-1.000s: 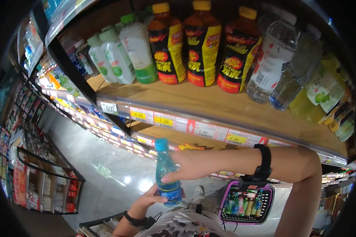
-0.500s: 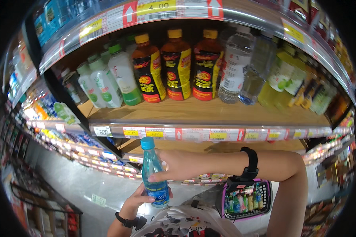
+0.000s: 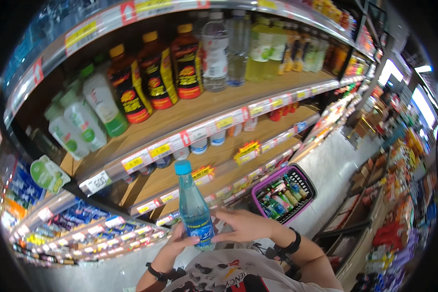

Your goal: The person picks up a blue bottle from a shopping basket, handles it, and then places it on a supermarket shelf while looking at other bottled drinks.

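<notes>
A blue-tinted plastic drink bottle (image 3: 191, 197) with a bright blue cap and a blue label stands nearly upright in front of my body. My left hand (image 3: 179, 243) is closed around its lower left side, the thumb lying on the label. From the right, my right hand (image 3: 246, 227) reaches its lower part; thumb and fingers curve to the bottle's right edge, and part of the fingers is hidden there. Both wrists wear black straps.
A wooden shelf (image 3: 153, 121) ahead carries white-green bottles (image 3: 85, 117), dark bottles with yellow caps (image 3: 158, 73) and clear water bottles (image 3: 214, 53). A purple-rimmed black basket (image 3: 304, 175) full of bottles is on the floor at right. More stocked shelves stand at far right.
My view has turned right, so the shelf slants and the basket appears higher. My right hand has shifted from across the bottle's middle to its lower right side. The left hand keeps its hold.
</notes>
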`<state>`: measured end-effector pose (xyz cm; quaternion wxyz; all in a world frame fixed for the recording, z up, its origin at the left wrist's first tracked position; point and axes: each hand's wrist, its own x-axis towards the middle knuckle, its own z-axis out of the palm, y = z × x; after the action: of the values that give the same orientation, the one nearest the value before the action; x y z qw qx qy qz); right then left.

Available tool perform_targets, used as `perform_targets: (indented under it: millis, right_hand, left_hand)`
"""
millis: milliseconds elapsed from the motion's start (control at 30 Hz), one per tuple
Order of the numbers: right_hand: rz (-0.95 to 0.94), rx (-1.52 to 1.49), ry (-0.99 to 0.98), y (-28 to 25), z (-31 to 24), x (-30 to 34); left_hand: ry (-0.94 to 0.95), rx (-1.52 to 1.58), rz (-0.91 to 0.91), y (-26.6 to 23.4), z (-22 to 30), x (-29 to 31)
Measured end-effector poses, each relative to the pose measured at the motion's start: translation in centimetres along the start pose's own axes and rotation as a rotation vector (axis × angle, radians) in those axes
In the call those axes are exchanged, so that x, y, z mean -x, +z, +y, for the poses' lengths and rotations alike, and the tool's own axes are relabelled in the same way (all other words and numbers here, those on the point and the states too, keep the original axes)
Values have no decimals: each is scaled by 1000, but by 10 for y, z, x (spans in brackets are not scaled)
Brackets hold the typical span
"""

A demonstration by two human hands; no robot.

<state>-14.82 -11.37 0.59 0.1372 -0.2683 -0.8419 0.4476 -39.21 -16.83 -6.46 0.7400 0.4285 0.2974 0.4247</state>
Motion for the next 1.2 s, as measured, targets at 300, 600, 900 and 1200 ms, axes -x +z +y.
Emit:
perform_targets:
  millis: [300, 600, 900, 1200]
  right_hand:
    - [147, -358, 70, 32, 14, 37]
    - [184, -367, 63, 1, 26, 40]
    - [424, -379, -13, -23, 69, 58]
    - [423, -328, 15, -37, 86, 59]
  left_hand:
    - [7, -125, -129, 1, -21, -13]
    - [-58, -3, -50, 5, -27, -31]
    - [-21, 132, -90, 53, -6, -73]
    - [-43, 122, -110, 66, -21, -92]
